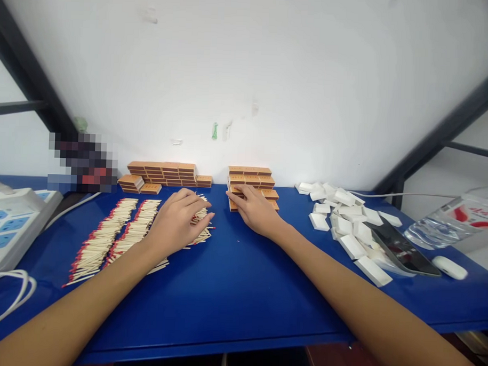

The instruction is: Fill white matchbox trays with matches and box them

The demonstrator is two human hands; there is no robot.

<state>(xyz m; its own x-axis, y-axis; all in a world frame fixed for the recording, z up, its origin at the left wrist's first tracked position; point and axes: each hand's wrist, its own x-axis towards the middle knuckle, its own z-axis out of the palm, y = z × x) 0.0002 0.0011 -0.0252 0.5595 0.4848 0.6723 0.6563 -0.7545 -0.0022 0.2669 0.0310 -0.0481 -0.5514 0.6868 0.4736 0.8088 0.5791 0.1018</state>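
Observation:
My left hand (181, 215) lies over a heap of loose matches (202, 235), fingers apart and slightly curved, partly hiding them. Beside it run two long rows of red-tipped matches (100, 242). My right hand (253, 207) rests with spread fingers on the front of a stepped stack of orange-brown matchboxes (250, 179) near the wall. Its fingertips touch the lower boxes and cover part of them. Another stack of matchboxes (162, 172) stands against the wall at left, with a few single boxes next to it.
White matchbox trays (350, 213) lie in a loose pile at right. A phone (404, 247), a white earbud case (449, 267) and a water bottle (453, 219) are beyond them. At far left is a power strip (20, 223) with white cables. The blue table (231, 305) meets a white wall.

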